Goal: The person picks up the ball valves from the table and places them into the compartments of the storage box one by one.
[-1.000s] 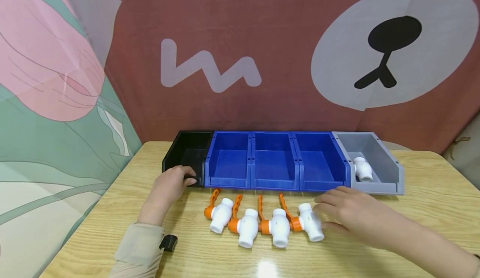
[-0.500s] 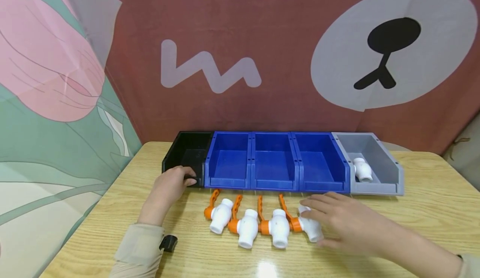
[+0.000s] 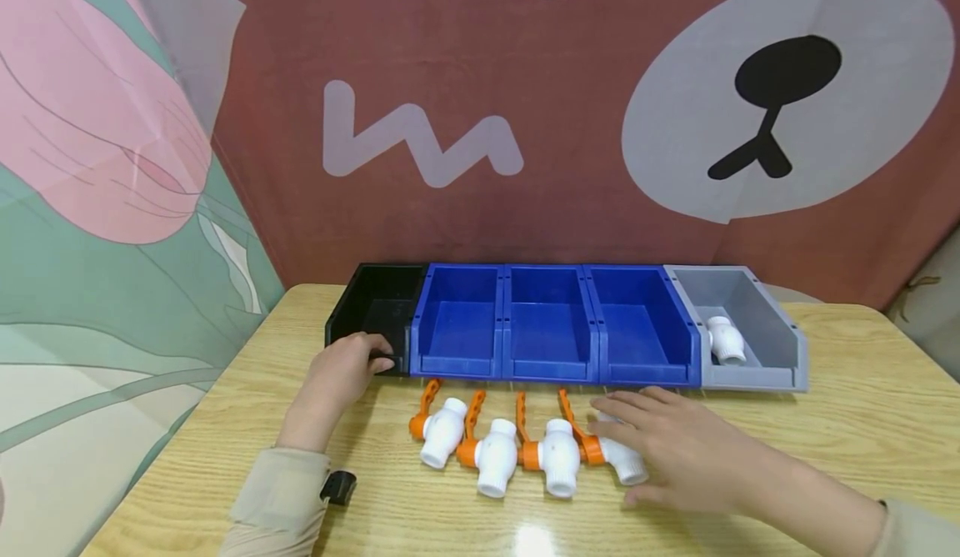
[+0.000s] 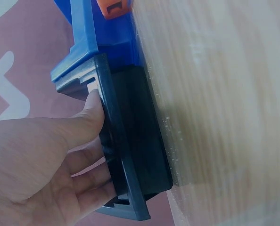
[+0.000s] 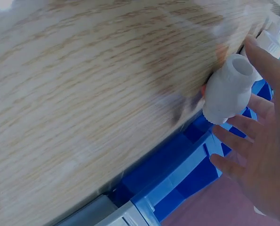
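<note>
White valve [image 3: 626, 464] lies on the table [image 3: 420, 524], three more valves [image 3: 497, 457] to its left, blue bins [image 3: 550, 369] behind. The right grip [image 3: 678, 449], fingers apart, partly hides it; the left grip [image 3: 345, 372] clamps the black bin [image 3: 386, 311].

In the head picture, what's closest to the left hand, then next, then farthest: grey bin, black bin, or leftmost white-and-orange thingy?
1. Black bin: in the grip of the left hand.
2. Leftmost valve: to that hand's right.
3. Grey bin: far right.

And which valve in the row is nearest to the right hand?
The row's rightmost valve: in the head view, the right hand partly covers it and none of the other three.
</note>
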Tool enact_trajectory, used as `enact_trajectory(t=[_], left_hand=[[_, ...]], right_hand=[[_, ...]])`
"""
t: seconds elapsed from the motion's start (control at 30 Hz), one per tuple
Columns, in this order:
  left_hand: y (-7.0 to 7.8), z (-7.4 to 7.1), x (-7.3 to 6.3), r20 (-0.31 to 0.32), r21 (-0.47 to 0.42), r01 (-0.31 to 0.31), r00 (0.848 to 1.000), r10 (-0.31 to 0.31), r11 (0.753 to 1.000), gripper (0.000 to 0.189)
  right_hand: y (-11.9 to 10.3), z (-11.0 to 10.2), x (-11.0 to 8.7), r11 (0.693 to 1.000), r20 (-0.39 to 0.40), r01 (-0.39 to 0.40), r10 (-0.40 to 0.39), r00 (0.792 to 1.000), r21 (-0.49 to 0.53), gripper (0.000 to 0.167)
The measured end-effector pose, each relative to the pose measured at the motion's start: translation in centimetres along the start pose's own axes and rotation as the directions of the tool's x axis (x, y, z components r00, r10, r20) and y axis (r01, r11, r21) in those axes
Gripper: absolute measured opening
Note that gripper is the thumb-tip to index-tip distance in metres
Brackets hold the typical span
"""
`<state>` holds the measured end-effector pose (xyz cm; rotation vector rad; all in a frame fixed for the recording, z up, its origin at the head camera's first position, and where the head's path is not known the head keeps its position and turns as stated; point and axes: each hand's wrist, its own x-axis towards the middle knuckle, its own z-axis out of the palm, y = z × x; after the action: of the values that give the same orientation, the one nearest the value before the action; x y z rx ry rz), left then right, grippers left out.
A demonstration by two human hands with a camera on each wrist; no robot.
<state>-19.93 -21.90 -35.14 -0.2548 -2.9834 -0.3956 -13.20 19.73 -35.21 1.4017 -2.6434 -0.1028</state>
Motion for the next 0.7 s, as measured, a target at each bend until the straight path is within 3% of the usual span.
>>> enact_trajectory(t=[0.13,0.33,0.7], left_hand=[[0.0,0.1,0.0,0.002,-0.002,0.003,1.0,-0.003,1.0,0.014],[-0.1,0.1,0.1,0.005,0.0,0.007,1.0,-0.007,1.0,0.014],[-0.1,0.0,0.1,0.015,-0.002,0.023,1.0,-0.023,1.0,0.015]], right_hand=[[0.0,0.3,0.3,1.0,0.028,-0.004,0.003,1.0,0.005,0.075],[-0.1,0.5,0.8,1.0,-0.005,0.011,-0.011,1.0,-0.013,0.063],[-0.2,0.7,1.3,0.999,-0.014,0.044,-0.045,0.999,-0.024,0.062]])
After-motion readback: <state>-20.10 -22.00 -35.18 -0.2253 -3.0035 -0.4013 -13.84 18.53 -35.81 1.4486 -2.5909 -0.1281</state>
